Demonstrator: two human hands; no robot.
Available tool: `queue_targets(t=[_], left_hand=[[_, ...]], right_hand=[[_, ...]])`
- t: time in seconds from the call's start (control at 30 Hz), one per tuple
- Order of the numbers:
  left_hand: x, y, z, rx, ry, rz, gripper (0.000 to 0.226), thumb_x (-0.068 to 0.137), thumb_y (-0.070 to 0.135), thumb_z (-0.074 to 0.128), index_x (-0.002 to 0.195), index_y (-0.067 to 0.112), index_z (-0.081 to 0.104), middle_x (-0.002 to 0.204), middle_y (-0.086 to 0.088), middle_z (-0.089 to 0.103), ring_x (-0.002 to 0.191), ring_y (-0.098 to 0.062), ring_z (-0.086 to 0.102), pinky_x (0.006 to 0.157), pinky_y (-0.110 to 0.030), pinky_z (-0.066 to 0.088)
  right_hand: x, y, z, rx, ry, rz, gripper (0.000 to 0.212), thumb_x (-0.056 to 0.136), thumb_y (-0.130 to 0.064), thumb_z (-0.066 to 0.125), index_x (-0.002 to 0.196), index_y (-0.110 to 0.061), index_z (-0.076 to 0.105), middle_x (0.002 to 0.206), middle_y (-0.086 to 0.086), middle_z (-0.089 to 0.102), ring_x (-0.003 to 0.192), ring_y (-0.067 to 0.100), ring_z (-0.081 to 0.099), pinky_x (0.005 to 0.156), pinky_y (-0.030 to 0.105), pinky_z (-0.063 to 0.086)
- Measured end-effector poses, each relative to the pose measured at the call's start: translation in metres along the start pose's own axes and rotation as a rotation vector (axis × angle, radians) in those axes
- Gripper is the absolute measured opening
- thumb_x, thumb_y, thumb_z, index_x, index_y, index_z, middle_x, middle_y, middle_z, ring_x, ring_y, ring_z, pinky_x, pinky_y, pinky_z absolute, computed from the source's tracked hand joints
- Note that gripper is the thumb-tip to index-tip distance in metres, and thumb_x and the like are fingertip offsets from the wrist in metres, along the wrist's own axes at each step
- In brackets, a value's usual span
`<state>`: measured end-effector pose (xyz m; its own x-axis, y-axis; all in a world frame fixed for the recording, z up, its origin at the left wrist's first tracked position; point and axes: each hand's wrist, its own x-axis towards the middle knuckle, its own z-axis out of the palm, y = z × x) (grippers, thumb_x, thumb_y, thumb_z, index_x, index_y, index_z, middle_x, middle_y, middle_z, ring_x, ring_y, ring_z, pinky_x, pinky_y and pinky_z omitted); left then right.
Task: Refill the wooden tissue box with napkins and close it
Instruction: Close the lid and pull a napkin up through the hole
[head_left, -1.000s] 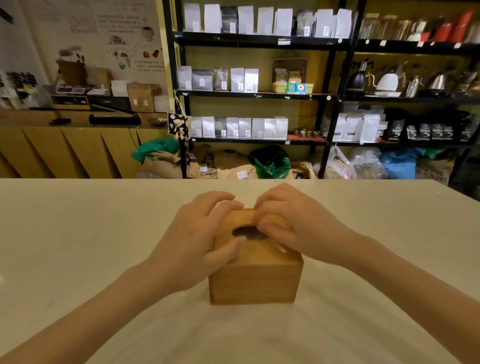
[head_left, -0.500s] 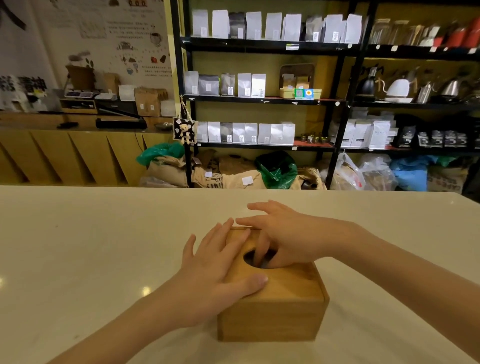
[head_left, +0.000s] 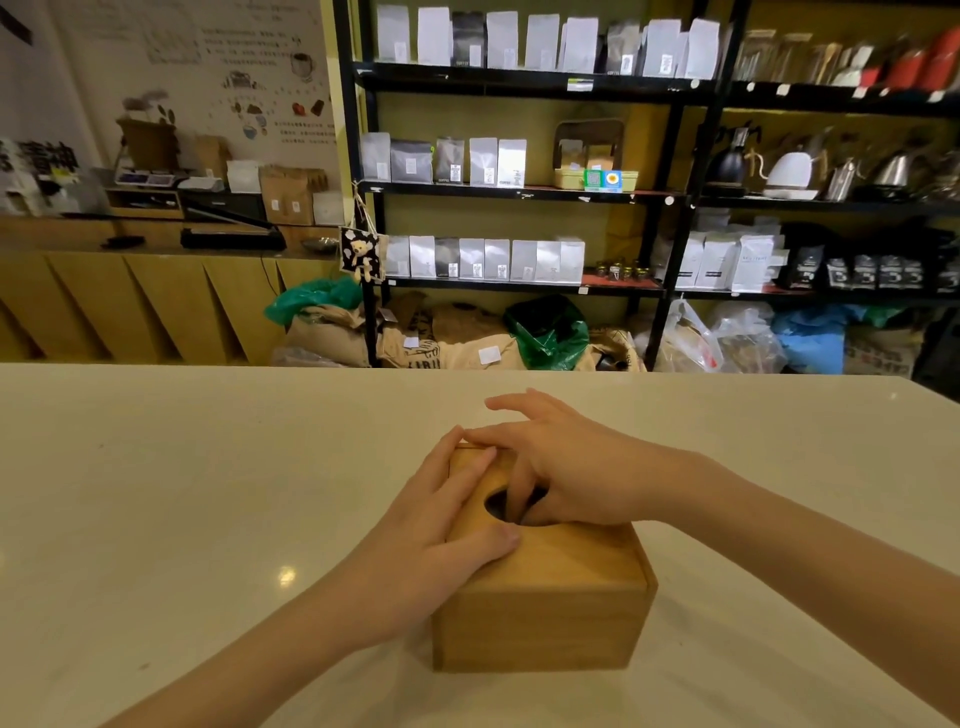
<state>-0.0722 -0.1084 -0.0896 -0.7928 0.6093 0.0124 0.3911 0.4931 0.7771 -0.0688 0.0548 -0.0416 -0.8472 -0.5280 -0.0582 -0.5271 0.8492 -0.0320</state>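
Note:
A wooden tissue box (head_left: 540, 618) stands on the pale counter (head_left: 156, 493) right in front of me, its lid on top with a dark oval slot (head_left: 501, 506). My left hand (head_left: 441, 535) lies flat on the left part of the lid, fingers together, thumb on the lid's middle. My right hand (head_left: 561, 467) rests over the far right of the lid with one or two fingers dipped into the slot and the others spread. No napkins show; the inside of the box is hidden.
The counter's far edge runs across the view behind the box. Beyond it stand black shelves (head_left: 524, 192) with bags and kettles, sacks on the floor (head_left: 457, 343), and a wooden sideboard (head_left: 130, 301) at the left.
The view has risen a little. My left hand flattened onto the lid and my right hand's fingers went down into the slot; the box now sits closer and lower in view.

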Motion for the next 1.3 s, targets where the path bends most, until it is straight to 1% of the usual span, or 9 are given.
queue_targets(t=[0.2,0.33,0.57,0.7,0.87,1.0,1.13,1.23,1.3], left_hand=[[0.001,-0.004,-0.002,0.071,-0.028,-0.035,0.085,0.063,0.071,0.04,0.139,0.05,0.009,0.147,0.033,-0.016,0.14,-0.002,-0.004,0.119,-0.04,0.006],[0.001,-0.003,-0.002,0.199,-0.006,-0.01,0.077,0.069,0.065,0.032,0.14,0.047,0.006,0.15,0.026,-0.016,0.137,0.003,-0.012,0.115,-0.034,-0.009],[0.003,-0.004,-0.007,0.427,-0.001,0.042,0.084,0.062,0.076,0.02,0.139,0.048,0.002,0.154,0.019,-0.013,0.13,0.007,-0.024,0.109,-0.032,-0.019],[0.01,0.008,-0.015,0.494,-0.004,0.0,0.073,0.071,0.071,0.039,0.137,0.046,0.019,0.155,0.015,0.002,0.14,-0.006,-0.017,0.112,-0.045,-0.017],[0.018,0.021,-0.019,0.435,0.025,0.043,0.054,0.077,0.056,0.056,0.128,0.04,0.043,0.151,0.013,0.023,0.142,-0.008,-0.001,0.113,-0.049,-0.012],[0.021,0.027,-0.023,0.248,0.082,0.049,0.042,0.072,0.05,0.066,0.11,0.031,0.062,0.133,0.009,0.052,0.136,-0.014,0.028,0.115,-0.052,0.008],[0.02,0.033,-0.028,0.115,0.185,0.097,0.029,0.064,0.037,0.075,0.086,0.021,0.065,0.094,0.001,0.067,0.097,-0.017,0.056,0.088,-0.047,0.048],[0.017,0.038,-0.033,0.058,0.166,0.151,0.03,0.063,0.029,0.078,0.085,0.021,0.059,0.087,0.004,0.065,0.083,-0.009,0.06,0.079,-0.039,0.055],[0.015,0.042,-0.037,-0.005,0.144,0.19,0.027,0.067,0.019,0.077,0.084,0.023,0.056,0.083,0.005,0.065,0.078,-0.007,0.063,0.072,-0.034,0.057]], right_hand=[[-0.005,0.007,0.004,0.029,0.108,-0.046,0.019,0.087,-0.035,0.057,0.093,-0.031,0.075,0.152,-0.012,0.028,0.14,0.008,-0.002,0.11,0.024,0.0],[-0.012,0.011,-0.003,0.224,0.147,0.009,0.015,0.086,-0.031,0.061,0.091,-0.026,0.074,0.148,-0.018,0.032,0.126,-0.011,0.003,0.104,0.017,0.004],[-0.019,0.013,-0.009,0.686,0.098,0.18,0.015,0.095,-0.028,0.044,0.086,-0.036,0.053,0.129,-0.017,0.049,0.12,0.005,0.043,0.092,0.016,0.039],[-0.017,0.014,-0.007,0.869,0.124,0.219,0.02,0.096,-0.025,0.042,0.086,-0.034,0.056,0.125,-0.014,0.057,0.116,0.008,0.051,0.095,0.024,0.045],[-0.02,0.01,-0.008,0.844,0.226,0.19,0.017,0.096,-0.026,0.04,0.087,-0.032,0.053,0.116,-0.012,0.062,0.109,0.009,0.056,0.097,0.03,0.048],[-0.033,0.0,-0.011,0.714,0.377,0.081,0.014,0.095,-0.026,0.041,0.09,-0.034,0.051,0.107,-0.005,0.063,0.103,0.008,0.057,0.092,0.032,0.05],[-0.04,-0.002,-0.006,0.694,0.516,0.079,0.01,0.089,-0.035,0.051,0.095,-0.042,0.046,0.102,-0.019,0.059,0.102,-0.003,0.054,0.089,0.013,0.045],[-0.042,0.003,0.001,0.797,0.387,0.173,0.055,0.069,-0.047,0.063,0.117,-0.05,0.035,0.112,-0.03,0.05,0.108,-0.009,0.048,0.09,0.009,0.038],[-0.042,0.003,0.006,0.823,0.26,0.185,0.069,0.064,-0.046,0.071,0.122,-0.05,0.032,0.115,-0.03,0.048,0.105,-0.01,0.049,0.085,0.008,0.041]])
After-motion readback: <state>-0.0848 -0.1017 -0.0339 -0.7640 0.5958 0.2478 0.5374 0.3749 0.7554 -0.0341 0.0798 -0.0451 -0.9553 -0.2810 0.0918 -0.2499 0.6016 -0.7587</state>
